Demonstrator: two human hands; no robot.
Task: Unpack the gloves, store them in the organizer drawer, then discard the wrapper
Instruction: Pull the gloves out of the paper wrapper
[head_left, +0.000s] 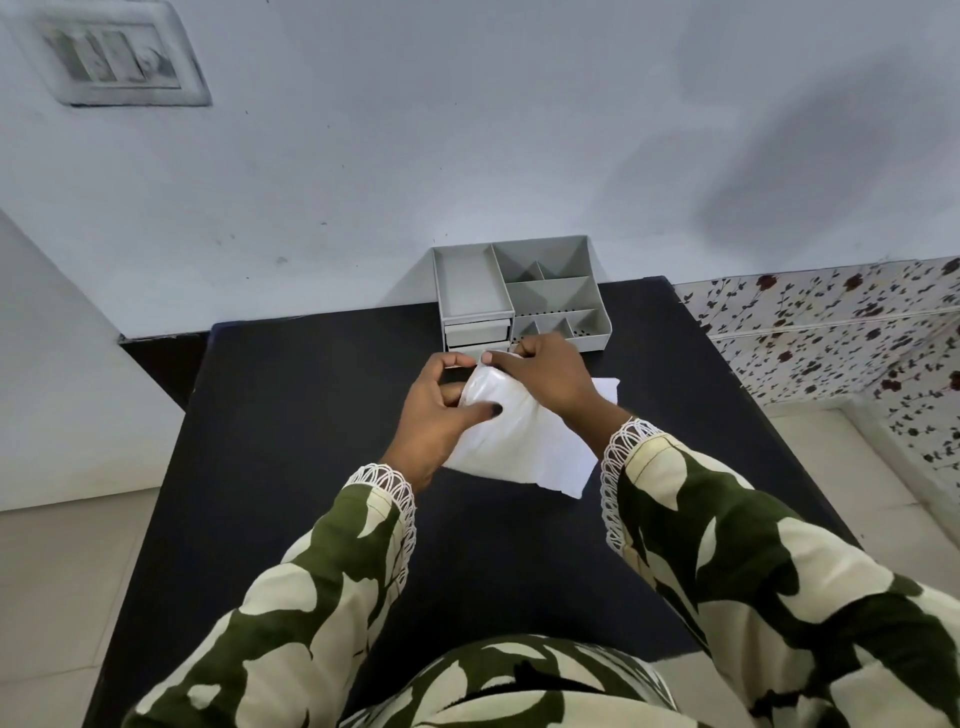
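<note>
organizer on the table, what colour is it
Light grey organizer, clearest in the head view.

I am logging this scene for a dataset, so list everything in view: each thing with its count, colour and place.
Table: one, black, centre, set against the wall.
Organizer: one, grey, far edge of the table by the wall; open compartments on top, small drawers at its front left.
Glove packet: one, white, table centre, held by both hands at its far end.
White sheet: one, white, lying on the table under the packet, partly hidden.
Switch plate: one, white, wall at upper left.
Floral surface: one, white with dark red flowers, right of the table.
Left hand: one, gripping the packet's far left corner.
Right hand: one, pinching the packet's top edge.
Sleeves: two, green and cream with lace cuffs, foreground.
</note>
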